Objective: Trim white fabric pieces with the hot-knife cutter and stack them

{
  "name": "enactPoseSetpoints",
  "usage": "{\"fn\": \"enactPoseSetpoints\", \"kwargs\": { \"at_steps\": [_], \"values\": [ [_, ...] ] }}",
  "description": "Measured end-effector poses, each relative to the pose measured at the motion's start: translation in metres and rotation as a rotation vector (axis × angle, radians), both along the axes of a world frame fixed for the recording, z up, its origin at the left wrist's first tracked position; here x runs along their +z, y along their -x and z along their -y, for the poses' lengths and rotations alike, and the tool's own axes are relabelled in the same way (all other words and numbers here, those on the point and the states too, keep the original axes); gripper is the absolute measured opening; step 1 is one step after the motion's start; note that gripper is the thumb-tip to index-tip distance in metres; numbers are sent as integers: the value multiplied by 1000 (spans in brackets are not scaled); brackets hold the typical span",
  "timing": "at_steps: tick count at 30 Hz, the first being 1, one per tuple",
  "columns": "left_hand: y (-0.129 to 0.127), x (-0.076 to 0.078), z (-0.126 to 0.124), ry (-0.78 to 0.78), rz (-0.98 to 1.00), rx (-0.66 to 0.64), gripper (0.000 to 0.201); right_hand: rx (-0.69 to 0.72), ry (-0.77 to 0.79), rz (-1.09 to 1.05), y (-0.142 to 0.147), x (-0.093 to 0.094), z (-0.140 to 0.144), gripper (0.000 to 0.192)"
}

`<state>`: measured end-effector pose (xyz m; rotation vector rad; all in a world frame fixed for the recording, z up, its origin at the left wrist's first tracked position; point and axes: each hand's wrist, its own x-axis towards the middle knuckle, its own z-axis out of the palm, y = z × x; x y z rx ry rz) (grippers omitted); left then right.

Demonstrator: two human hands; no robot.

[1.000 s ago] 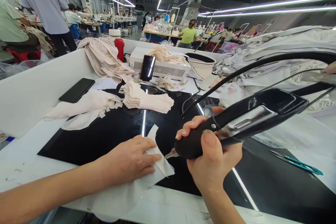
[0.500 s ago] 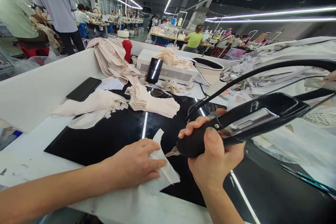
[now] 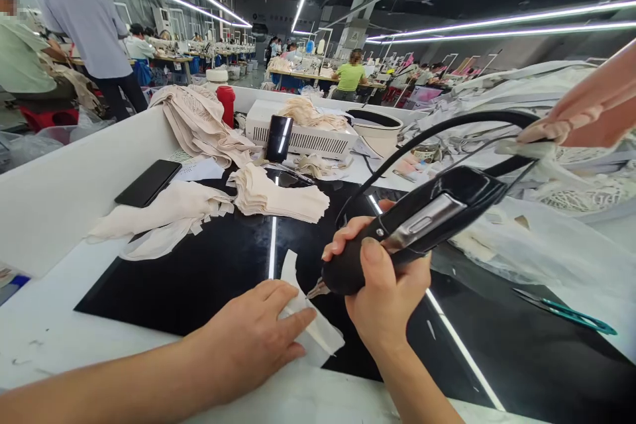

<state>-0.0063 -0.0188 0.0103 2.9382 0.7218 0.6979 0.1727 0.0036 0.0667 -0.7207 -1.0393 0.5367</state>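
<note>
My right hand (image 3: 385, 298) is wrapped around a black corded hand tool (image 3: 412, 222) with a metal plate on its side. The tool tilts down to the left, and its metal tip (image 3: 317, 289) is at the edge of a narrow white fabric piece (image 3: 322, 331); I cannot tell whether it touches. My left hand (image 3: 258, 331) lies on that piece with its fingers apart, pressing it to the glossy black board (image 3: 213, 291). Beyond the hands are a stack of cream fabric pieces (image 3: 278, 192) and a looser cream pile (image 3: 159, 212).
Another person's hand (image 3: 556, 126) reaches in from the right by the tool's cord (image 3: 437, 126). Green-handled thread snips (image 3: 571, 315) lie at the right. At the back stand a phone (image 3: 279, 139), a vented white box (image 3: 308, 136) and a red cup (image 3: 226, 106). White fabric heaps up at the right.
The view has shifted slightly to the right. The other person's hand reaches further in beside the cord. My hands keep their places at the fabric, with the tool tip close to its edge.
</note>
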Motion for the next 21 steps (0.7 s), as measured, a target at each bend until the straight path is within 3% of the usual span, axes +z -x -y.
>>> {"fn": "enactPoseSetpoints", "kwargs": {
  "at_steps": [4, 8, 11, 21],
  "values": [
    [5, 11, -23, -19, -30, -95, 13, -10, 5, 26, -1, 0, 5, 39],
    [7, 18, -60, 59, 9, -272, 20, 3, 1, 17, 0, -2, 5, 34],
    [8, 16, -78, 151, -16, -331, 25, 10, 7, 14, 0, -3, 5, 33],
    [23, 13, -85, 182, -55, -325, 28, 10, 20, 1, 3, -1, 6, 31]
  ]
}}
